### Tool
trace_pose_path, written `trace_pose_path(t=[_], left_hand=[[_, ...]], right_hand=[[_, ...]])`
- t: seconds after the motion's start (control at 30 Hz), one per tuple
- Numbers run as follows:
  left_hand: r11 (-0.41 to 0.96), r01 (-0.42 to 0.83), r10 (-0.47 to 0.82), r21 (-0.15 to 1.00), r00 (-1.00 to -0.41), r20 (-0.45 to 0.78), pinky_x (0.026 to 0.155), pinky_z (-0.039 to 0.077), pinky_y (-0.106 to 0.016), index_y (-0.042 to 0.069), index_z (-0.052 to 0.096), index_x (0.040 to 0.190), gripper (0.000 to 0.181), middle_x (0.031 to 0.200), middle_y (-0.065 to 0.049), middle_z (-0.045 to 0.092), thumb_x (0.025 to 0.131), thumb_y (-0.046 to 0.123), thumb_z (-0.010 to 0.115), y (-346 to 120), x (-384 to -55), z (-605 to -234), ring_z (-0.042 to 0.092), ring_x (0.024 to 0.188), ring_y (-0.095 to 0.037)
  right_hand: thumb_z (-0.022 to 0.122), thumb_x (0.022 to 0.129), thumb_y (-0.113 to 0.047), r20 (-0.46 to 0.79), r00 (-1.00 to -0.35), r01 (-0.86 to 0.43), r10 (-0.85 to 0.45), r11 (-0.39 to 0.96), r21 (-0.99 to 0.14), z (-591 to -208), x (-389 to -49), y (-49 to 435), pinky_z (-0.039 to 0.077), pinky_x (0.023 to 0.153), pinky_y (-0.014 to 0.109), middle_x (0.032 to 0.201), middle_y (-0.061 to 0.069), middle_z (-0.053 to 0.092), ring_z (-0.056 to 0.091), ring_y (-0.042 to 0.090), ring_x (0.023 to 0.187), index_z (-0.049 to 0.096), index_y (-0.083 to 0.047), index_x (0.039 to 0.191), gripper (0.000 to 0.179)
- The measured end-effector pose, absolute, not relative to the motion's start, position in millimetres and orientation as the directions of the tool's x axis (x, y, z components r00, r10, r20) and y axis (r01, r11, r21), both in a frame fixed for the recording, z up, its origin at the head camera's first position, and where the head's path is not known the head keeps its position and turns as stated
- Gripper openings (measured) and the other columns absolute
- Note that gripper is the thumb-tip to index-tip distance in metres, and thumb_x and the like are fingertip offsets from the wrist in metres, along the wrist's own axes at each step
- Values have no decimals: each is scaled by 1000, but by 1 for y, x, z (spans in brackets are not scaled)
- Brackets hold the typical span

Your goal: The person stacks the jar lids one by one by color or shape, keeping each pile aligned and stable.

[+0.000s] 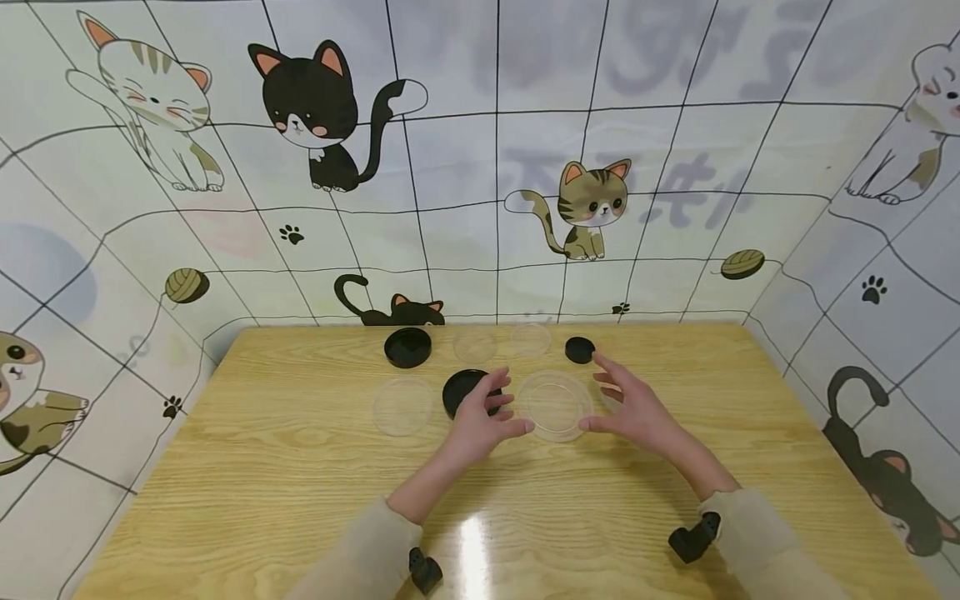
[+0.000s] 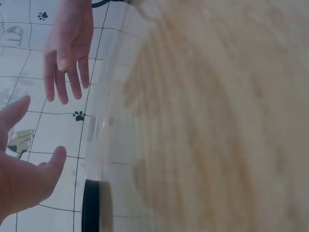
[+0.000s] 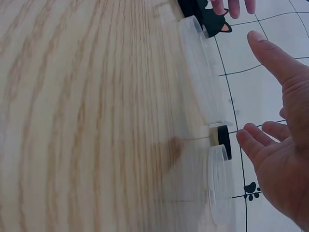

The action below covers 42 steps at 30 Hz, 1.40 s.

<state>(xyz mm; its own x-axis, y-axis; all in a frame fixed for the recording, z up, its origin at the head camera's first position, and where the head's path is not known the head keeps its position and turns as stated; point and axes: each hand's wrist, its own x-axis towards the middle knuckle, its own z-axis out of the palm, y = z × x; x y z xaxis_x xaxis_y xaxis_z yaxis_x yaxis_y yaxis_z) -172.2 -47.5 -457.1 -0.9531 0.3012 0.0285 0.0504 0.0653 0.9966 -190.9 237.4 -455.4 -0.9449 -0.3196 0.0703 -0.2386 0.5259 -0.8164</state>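
Note:
Between the two hands a large transparent round lid or shallow dish [image 1: 555, 407] lies on the table. My left hand [image 1: 482, 423] hovers at its left side, fingers spread, partly covering a black round lid [image 1: 459, 390]. On the other side my right hand [image 1: 637, 410] is held with fingers apart and thumb near the transparent rim. Neither hand visibly grips anything; whether the thumbs touch the rim I cannot tell. Beyond the right fingertips sits a small black round cap [image 1: 580, 350]. The right wrist view shows a smaller transparent round piece [image 3: 220, 186] beside the right hand.
Farther back are another black round lid [image 1: 407, 347] and two faint transparent discs, a left one [image 1: 475, 344] and a right one [image 1: 529, 339]. One more transparent disc [image 1: 402, 407] lies left of the hands. A cat-patterned cloth [image 1: 465, 192] rises behind the wooden table [image 1: 300, 500].

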Motion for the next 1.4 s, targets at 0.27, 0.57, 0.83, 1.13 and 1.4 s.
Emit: trace_pose_path(t=[0.27,0.57,0.83,1.13,1.4], left_hand=[[141,38,265,989,-964,-1,97,53,-44,4,42,155,85,148,-21,48,82,4,86,-39,-166,-467,57,124,-39],[184,50,246,982,-969,3,94,55,-45,2,45,152,83,145,-21,51,80,3,87,-32,-161,-472,60,120,-39],[269,31,275,963,-960,-46,92,56,-42,2,41,154,90,148,-21,48,78,4,89,-33,-161,-474,60,120,-37],[268,25,291,963,-955,-56,88,58,-42,0,40,154,89,148,-24,47,79,-1,87,-30,-160,-477,63,114,-39],[271,50,304,961,-952,-36,88,57,-39,-5,39,152,89,129,-21,50,76,-8,86,-28,-161,-480,64,104,-33]], right_hand=[[93,76,-14,65,-935,-266,-348,570,-777,-464,-196,241,42,106,60,150,35,40,49,53,131,29,5,158,106],[95,73,-15,64,-924,-281,-376,557,-782,-470,-199,244,42,106,61,144,36,46,50,54,129,31,8,155,107],[95,73,-15,101,-903,-339,-418,547,-766,-473,-200,240,42,106,59,149,37,41,49,54,129,32,12,153,106],[95,73,-15,70,-909,-320,-410,582,-748,-474,-198,238,43,105,58,146,36,45,51,52,129,33,12,153,105],[96,71,-15,43,-920,-301,-390,632,-714,-474,-198,237,45,105,55,142,31,51,56,46,126,39,11,150,101]])
